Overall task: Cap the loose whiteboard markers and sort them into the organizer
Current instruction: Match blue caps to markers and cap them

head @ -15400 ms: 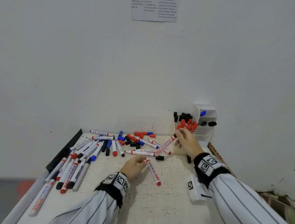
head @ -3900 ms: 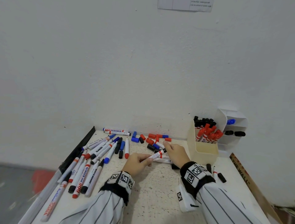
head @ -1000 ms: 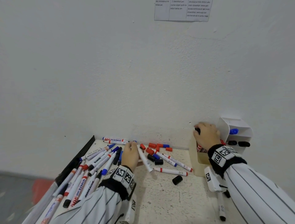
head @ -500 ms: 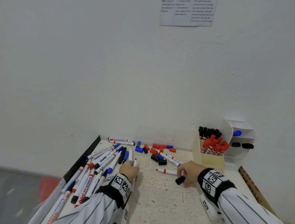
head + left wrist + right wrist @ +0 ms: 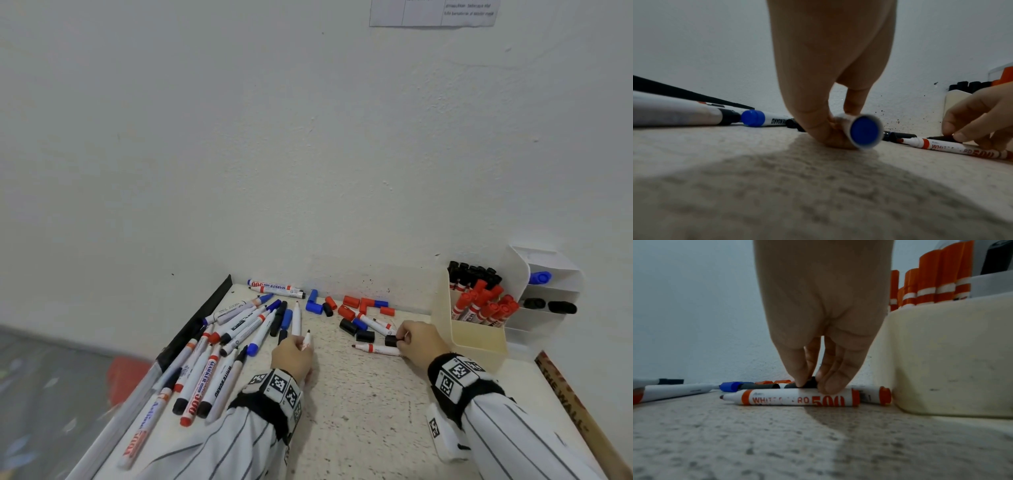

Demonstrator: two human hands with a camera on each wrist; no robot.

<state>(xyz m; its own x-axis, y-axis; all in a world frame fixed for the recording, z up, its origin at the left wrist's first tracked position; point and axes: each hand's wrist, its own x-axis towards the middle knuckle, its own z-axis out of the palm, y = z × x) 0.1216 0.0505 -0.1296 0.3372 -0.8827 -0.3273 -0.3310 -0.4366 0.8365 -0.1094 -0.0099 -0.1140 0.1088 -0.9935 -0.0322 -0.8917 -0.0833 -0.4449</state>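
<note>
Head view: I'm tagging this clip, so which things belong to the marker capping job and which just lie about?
Job: left hand gripping an uncapped marker; right hand pinching a black cap; loose caps; marker pile; cream bin; white organizer.
Lying about: printed sheet on the wall; lettered strip at far right.

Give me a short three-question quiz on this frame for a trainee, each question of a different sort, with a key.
1. What does the right hand pinch?
2. True or false: the red marker lying on the table by the right hand has its cap on.
3. Fill in: the cream box holds red-capped markers and ___-capped ones.

Key
1. A black cap.
2. False: its tip is bare.
3. Black.
</note>
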